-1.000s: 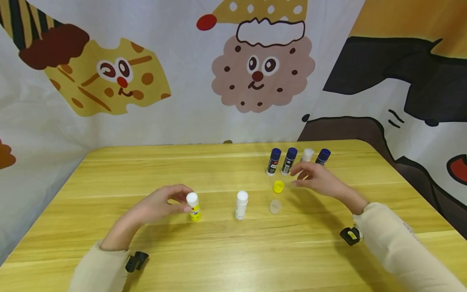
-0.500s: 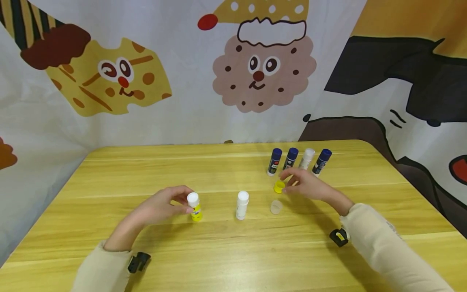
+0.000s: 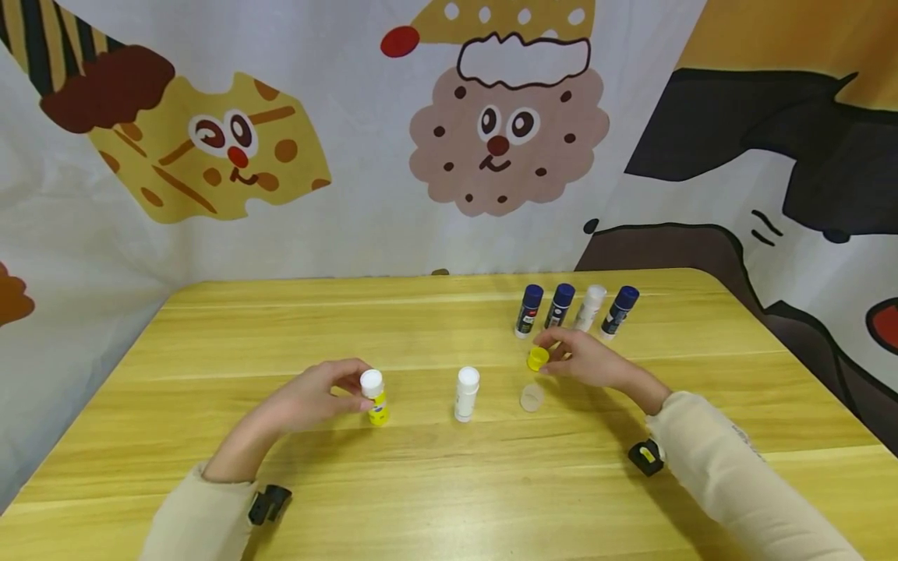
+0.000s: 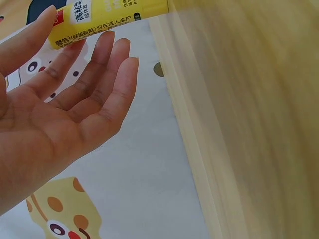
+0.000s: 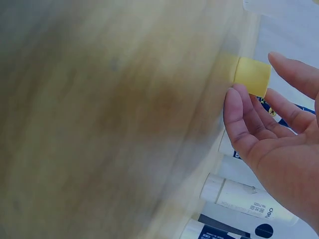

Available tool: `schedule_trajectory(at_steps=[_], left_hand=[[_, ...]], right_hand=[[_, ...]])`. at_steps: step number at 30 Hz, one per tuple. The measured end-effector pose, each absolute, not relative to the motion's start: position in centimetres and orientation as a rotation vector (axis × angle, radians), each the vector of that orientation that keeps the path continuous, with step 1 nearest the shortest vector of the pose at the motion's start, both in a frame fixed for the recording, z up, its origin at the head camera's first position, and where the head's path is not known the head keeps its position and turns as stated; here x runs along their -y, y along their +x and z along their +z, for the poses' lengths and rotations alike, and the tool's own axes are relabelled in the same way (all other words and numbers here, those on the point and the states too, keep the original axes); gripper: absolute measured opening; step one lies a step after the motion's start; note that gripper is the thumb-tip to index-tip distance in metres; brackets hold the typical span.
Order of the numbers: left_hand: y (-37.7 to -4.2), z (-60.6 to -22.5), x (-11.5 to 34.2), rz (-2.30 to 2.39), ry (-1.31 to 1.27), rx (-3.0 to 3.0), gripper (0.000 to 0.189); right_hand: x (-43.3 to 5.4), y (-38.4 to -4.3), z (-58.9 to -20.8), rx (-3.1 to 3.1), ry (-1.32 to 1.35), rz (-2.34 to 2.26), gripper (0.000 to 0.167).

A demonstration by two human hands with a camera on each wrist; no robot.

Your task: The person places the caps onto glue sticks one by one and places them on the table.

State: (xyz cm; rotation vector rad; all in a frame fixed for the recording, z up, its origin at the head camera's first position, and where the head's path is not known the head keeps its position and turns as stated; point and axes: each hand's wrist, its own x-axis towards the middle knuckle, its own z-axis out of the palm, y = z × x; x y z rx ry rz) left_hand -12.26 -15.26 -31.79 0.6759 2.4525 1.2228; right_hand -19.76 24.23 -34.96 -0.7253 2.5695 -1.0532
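The left hand [image 3: 316,396] pinches a yellow glue stick [image 3: 379,410], left of centre; the right hand [image 3: 585,360] brackets a yellow cap [image 3: 538,359] right of centre, whether gripping I cannot tell. Between stands a white glue stick [image 3: 466,396]; four capped sticks [image 3: 559,306] line the table's [image 3: 435,491] upper right.

Cream long sleeves [image 3: 199,518], black wrist devices [image 3: 270,504], yellow patch [image 3: 647,455] on the right device, faint grey right-sleeve marking [image 3: 745,439]

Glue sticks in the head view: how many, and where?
6: yellow stick held by the left hand; near white stick right of it; back row, left to right: first navy-capped stick, second navy-capped stick, far white stick, third navy-capped stick.
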Motion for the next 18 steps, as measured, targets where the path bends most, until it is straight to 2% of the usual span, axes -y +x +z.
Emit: schedule_trajectory(at_steps=[18], left_hand=[[-12.31,-31.89,15.21,1.212,0.690,-2.464,0.025]], right_hand=[[-24.08,-19.75,-34.92,-2.642,-0.754,-0.968,0.023]])
